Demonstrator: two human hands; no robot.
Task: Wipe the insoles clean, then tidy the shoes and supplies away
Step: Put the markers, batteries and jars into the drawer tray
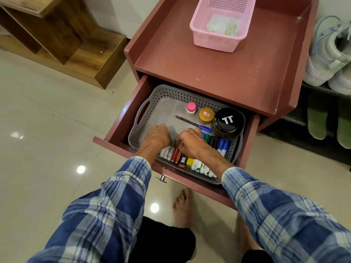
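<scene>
Right hand over markers — shoes well apart.

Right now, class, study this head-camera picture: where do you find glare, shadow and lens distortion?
Head view: lamp glare makes bright spots on the glossy floor; the back of the drawer sits in shadow under the cabinet top; the wide lens stretches the near sleeves.

The glossy cream floor tiles reflect lights. The maroon painted cabinet top looks matt and scuffed. The grey perforated plastic tray and pink lattice plastic basket look smooth.
</scene>
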